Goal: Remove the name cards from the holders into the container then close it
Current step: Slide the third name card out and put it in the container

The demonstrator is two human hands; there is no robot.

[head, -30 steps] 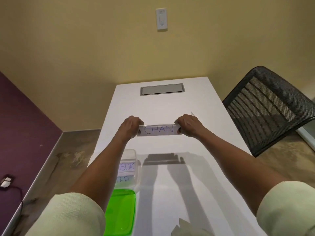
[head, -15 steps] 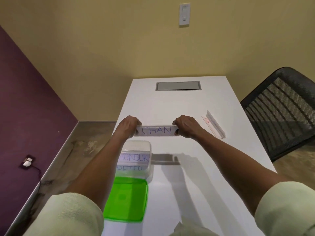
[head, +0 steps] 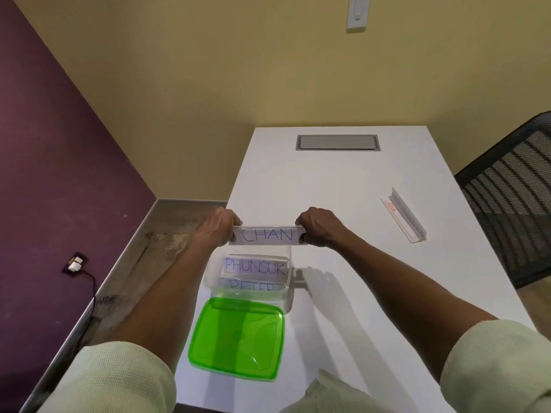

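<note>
A white name card reading CHAN (head: 267, 235) is held level in the air, possibly inside a clear holder; I cannot tell. My left hand (head: 218, 227) grips its left end and my right hand (head: 317, 227) grips its right end. Just below it stands a clear open container (head: 286, 296) near the table's left edge, with cards reading PHUNSUK (head: 255, 267) and PETER (head: 252, 285) inside. The green lid (head: 237, 338) lies flat on the table in front of the container.
A clear acrylic holder (head: 404, 215) with no card in it lies on the white table (head: 343, 180) to the right. A grey cable hatch (head: 337, 142) sits at the far end. A black mesh chair (head: 512, 198) stands at the right. Floor lies left.
Both hands have carried the CHAN card left and toward me, so it hangs above the container's far rim. The view has swung left, showing the whole container and lid.
</note>
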